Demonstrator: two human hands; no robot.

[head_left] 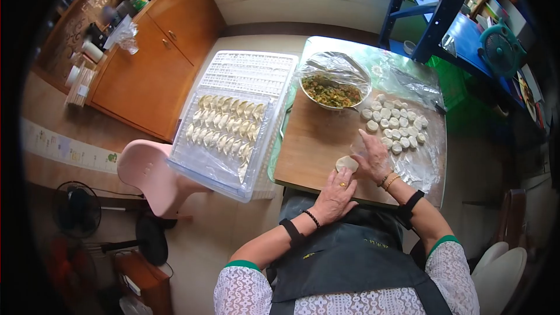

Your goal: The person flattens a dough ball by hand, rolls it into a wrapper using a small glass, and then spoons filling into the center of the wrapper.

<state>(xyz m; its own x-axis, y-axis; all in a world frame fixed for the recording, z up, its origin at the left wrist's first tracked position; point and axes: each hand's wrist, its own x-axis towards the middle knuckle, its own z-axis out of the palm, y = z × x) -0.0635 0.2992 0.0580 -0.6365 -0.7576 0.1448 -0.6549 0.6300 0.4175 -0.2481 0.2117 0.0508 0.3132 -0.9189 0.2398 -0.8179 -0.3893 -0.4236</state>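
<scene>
A round, flat dough wrapper lies on the wooden board near its front edge. The fingertips of my left hand rest on the wrapper's near edge, with the thumb held apart. Just right of it, my right hand has its thumb beside the wrapper and its index finger stretched away; the area between them is blurred. Small floured dough pieces sit in a group beyond my right hand. A metal bowl of chopped filling, partly covered by clear film, stands at the back of the board.
Left of the board, a white tray carries rows of folded dumplings. A pink stool is beside the tray. Clear plastic covers the table's right side. A blue metal shelf rises behind, with a green fan.
</scene>
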